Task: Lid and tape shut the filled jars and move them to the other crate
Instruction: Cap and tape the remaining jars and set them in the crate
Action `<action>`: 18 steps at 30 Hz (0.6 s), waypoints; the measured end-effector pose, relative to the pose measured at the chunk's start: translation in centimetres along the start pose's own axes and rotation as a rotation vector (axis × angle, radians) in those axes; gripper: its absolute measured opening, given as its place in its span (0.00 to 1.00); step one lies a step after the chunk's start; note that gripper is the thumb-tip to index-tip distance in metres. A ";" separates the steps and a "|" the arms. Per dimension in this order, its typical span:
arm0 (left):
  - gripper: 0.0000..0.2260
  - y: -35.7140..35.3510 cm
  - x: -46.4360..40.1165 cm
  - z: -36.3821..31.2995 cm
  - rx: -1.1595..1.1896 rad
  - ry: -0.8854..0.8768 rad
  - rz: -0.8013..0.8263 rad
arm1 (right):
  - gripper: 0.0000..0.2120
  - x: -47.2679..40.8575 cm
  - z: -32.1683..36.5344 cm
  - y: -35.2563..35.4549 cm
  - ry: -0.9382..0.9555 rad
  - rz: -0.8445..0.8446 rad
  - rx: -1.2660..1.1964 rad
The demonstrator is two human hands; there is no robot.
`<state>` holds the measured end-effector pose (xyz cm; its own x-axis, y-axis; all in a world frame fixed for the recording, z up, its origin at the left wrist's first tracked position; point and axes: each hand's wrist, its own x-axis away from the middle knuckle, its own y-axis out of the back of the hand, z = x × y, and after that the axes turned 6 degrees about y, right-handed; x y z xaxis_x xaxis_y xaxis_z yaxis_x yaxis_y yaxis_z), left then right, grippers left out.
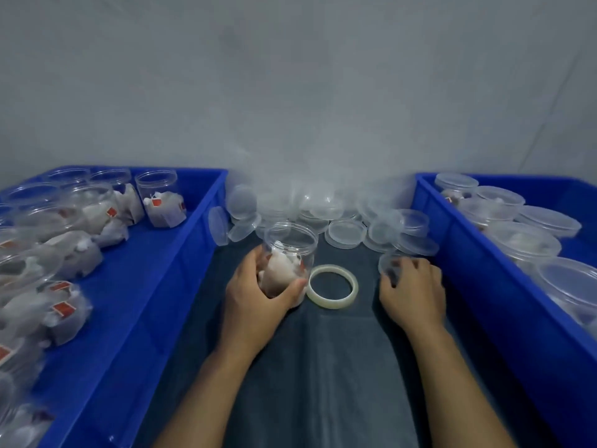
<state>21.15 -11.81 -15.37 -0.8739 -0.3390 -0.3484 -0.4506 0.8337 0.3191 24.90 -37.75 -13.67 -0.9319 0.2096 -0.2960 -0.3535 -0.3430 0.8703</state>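
the left hand (pixel 258 292) grasps the open filled jar (pixel 288 253) standing on the dark mat between the crates, beside the tape roll (pixel 332 286). the right hand (pixel 412 287) pinches a clear lid (pixel 389 265). light, slick, thin-walled plastic: best held around the lower body.

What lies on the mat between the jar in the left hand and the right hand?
In the head view, a roll of clear tape lies flat between the jar and the right hand, beside the jar.
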 end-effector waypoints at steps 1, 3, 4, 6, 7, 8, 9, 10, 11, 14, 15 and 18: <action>0.33 -0.1 0.0 0.0 -0.007 -0.008 0.010 | 0.14 0.0 0.0 0.0 -0.005 0.016 -0.004; 0.32 -0.1 0.1 0.1 -0.016 -0.013 0.035 | 0.10 0.2 0.1 0.1 0.006 0.003 -0.002; 0.33 -0.1 0.1 0.2 -0.019 -0.016 0.041 | 0.09 0.3 0.2 0.2 0.013 -0.021 -0.008; 0.34 -0.1 0.1 0.2 -0.026 -0.017 0.044 | 0.09 0.5 0.8 0.5 0.030 -0.099 -0.068; 0.34 -0.1 0.2 0.1 -0.026 -0.020 0.050 | 0.08 0.6 1.1 0.6 0.039 -0.155 -0.124; 0.34 -0.1 0.2 0.1 -0.030 -0.029 0.058 | 0.07 0.8 1.4 0.7 0.051 -0.218 -0.187; 0.35 -0.1 0.3 0.0 -0.041 -0.046 0.064 | 0.07 1.0 1.8 0.9 0.065 -0.276 -0.254; 0.36 0.0 0.4 -0.1 -0.058 -0.064 0.073 | 0.06 1.2 2.1 1.1 0.081 -0.320 -0.332; 0.37 0.0 0.5 -0.2 -0.078 -0.080 0.081 | 0.05 1.3 2.5 1.4 0.097 -0.351 -0.430; 0.41 0.3 0.8 -0.6 -0.166 -0.130 0.084 | 0.05 1.7 3.6 2.2 0.141 -0.417 -0.754; 0.42 0.3 0.9 -0.7 -0.185 -0.145 0.082 | 0.06 1.7 3.9 2.4 0.140 -0.421 -0.842; 0.42 0.3 1.0 -1.1 -0.202 -0.170 0.074 | 0.07 1.5 4.4 2.5 0.061 -0.365 -1.049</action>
<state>19.91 -12.43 -14.66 -0.8704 -0.1876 -0.4551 -0.4283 0.7443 0.5124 22.97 -34.25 -10.19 -0.7502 0.4204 -0.5104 -0.4734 -0.8803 -0.0292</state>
